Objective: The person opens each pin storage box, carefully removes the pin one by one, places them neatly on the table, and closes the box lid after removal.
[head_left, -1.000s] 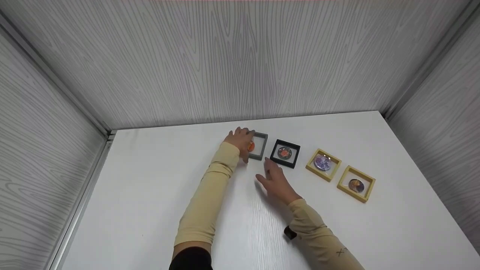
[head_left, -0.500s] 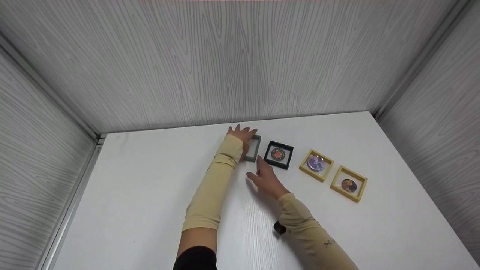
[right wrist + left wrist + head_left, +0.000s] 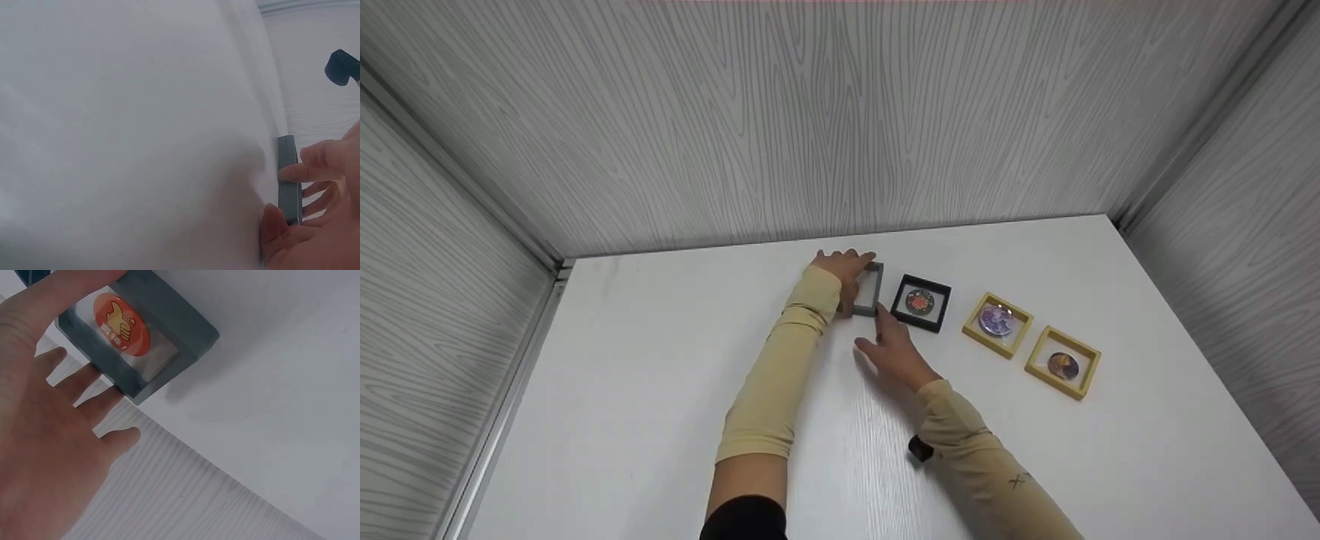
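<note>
The first frame [image 3: 174, 320] is plain grey, a little bluish in the left wrist view, and the round badge [image 3: 121, 325] inside it is orange-red, with a yellow thumb drawing and pale lettering. The second frame [image 3: 916, 321] is black; its disc [image 3: 920, 301] is dark with an orange-red centre. Two further frames [image 3: 986, 343] are yellow: one has a purple disc [image 3: 996, 320] with whitish patches, the other a dark disc [image 3: 1063, 365] with golden-orange parts. The bench [image 3: 660, 375] is white. The back wall [image 3: 840, 120] is grey with darker wood-grain lines. Both sleeves [image 3: 772, 375] are pale yellow-beige, the right one bearing a dark cross.
</note>
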A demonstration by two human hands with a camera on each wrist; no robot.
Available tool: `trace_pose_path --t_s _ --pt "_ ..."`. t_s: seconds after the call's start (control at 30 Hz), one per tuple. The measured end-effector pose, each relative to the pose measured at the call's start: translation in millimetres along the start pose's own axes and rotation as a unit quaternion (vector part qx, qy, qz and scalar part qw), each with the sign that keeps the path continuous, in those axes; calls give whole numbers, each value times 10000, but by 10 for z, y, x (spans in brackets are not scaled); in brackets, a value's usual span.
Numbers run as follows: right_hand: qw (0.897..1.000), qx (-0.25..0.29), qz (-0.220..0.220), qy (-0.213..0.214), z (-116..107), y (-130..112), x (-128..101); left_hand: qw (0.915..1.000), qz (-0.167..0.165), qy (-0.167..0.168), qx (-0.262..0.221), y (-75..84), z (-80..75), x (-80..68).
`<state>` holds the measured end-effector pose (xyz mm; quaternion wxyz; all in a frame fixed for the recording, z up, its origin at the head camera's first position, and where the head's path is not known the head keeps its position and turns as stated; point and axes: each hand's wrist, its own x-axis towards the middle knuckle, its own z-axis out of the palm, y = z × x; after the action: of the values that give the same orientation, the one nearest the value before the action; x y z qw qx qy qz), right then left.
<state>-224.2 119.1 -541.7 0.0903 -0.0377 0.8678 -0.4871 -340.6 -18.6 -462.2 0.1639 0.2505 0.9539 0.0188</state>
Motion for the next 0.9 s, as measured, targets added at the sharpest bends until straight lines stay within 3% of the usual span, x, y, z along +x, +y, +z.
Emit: trace_pose_path --t_s 0.53,0.9 --pt "9995 -307 -73 10 -26 24 -31 9994 268 -158 166 -163 236 -116" --pt "9997 -110 -10 -204 -93 74 -107 9986 479 214 89 -202 422 -290"
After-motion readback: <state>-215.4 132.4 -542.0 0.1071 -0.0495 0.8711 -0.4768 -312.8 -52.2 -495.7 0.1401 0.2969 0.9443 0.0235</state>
